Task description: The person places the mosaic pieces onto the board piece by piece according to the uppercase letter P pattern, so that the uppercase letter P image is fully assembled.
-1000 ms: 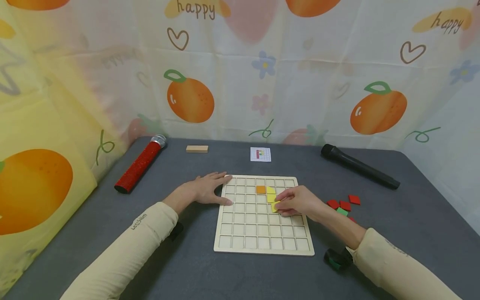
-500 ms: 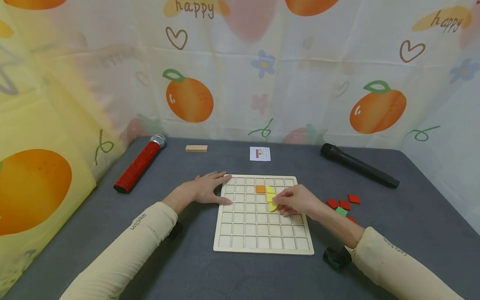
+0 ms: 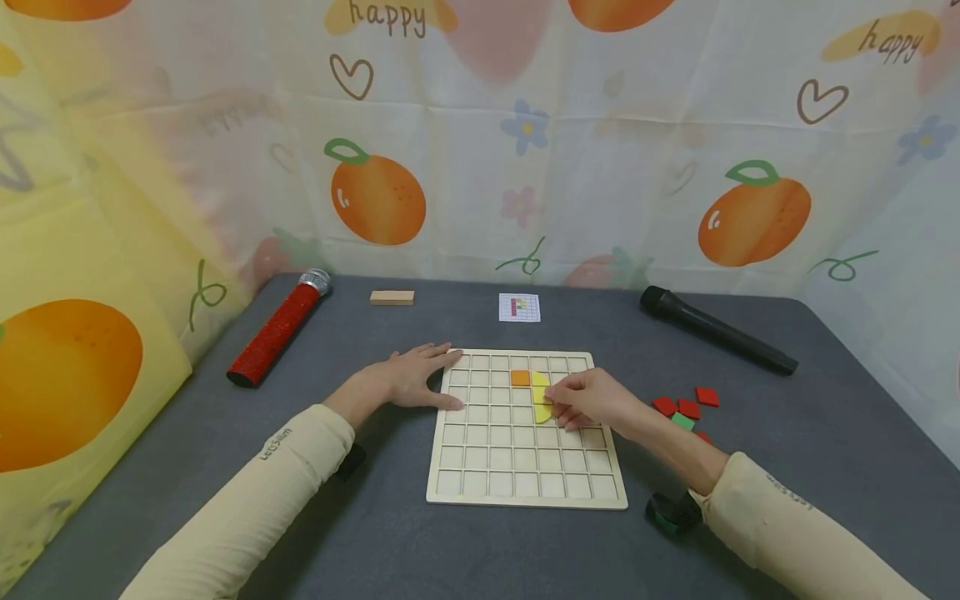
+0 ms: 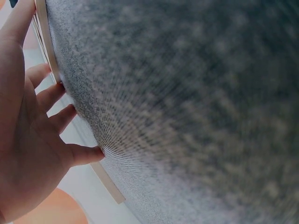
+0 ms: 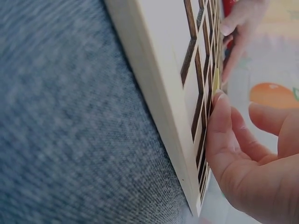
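My left hand [image 3: 411,379] lies with spread fingers at the left edge of the pale wooden grid board [image 3: 491,462], its thumb and fingertips on the rim. Over the board's right half is my right hand [image 3: 592,396], loosely bent. In the right wrist view a fingertip [image 5: 220,99] touches a thin yellow square tile [image 5: 216,79], while the thumb stands apart. Three yellow tiles form a column, the lowest one [image 3: 541,414] partly hidden by the fingers. An orange tile [image 3: 521,378] sits in a cell left of the top yellow one.
Several red tiles [image 3: 707,397] and a green tile [image 3: 683,421] lie right of the board. Behind it are a small printed grid card [image 3: 519,307] and a wooden block [image 3: 392,297]. A red microphone [image 3: 276,337] lies left, a black microphone [image 3: 716,331] right.
The lowest yellow tile, tilted between the right fingers before, now lies in line below the other yellow tiles. The right fingers have shifted slightly up and left. My left hand stays put.
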Available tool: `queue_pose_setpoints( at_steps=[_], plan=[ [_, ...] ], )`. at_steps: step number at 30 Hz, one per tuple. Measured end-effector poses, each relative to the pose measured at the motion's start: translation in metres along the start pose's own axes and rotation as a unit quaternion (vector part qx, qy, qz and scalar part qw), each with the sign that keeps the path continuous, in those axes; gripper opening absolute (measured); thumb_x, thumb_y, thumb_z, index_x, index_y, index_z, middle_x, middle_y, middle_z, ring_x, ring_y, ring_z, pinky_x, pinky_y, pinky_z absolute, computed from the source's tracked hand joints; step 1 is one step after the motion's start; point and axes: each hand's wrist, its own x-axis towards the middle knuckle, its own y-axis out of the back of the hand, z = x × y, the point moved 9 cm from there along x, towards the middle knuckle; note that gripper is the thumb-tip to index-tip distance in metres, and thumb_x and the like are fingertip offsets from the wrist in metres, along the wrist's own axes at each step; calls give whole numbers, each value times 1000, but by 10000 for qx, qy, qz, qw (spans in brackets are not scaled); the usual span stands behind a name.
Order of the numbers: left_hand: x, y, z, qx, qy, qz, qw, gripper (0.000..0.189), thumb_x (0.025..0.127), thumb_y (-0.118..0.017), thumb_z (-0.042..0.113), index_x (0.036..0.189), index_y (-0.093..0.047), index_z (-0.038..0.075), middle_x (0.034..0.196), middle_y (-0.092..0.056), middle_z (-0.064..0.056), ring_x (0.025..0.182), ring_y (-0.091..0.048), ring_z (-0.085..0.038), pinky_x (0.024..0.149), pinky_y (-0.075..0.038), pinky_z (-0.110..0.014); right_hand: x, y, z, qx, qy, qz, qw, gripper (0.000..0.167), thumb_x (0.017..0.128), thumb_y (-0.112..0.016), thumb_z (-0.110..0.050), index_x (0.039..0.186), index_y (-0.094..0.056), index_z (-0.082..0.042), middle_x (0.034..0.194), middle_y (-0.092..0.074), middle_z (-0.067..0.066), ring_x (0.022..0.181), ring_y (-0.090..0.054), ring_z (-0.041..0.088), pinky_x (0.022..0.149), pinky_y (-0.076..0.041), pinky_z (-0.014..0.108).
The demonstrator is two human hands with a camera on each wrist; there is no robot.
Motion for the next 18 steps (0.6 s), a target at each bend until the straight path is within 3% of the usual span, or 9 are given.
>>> queue_pose_setpoints(
  at_steps=[5,12,18],
  plan=[
    [-1,0,1,-25,7,-8,10000,96,81,-56,70,155,-17,22,159,-10,-5,144,-8,-30,106,-10,-65,-1,2,-2,-1,171,-194,9997,29,98,-57,-22,105,-66,5,77,-63,9,64,-60,16,63,-54,26],
    [-1,0,1,-38,53,-23,10000,96,81,-55,71,155,-17,23,159,-11,-5,144,-8,-30,106,-10,-65,-3,20,-11,-5,577,-481,9972,46,101,-48,-35,122,-58,5,92,-62,10,79,-58,20,71,-50,30],
    [-2,1,1,-41,81,-37,10000,96,81,-55,71,155,-17,23,159,-11,-5,144,-8,-30,106,-10,-64,-4,46,-10,489,560,-297,9968,56,101,-45,-40,128,-50,9,102,-61,19,88,-59,25,80,-52,32]
  ],
)
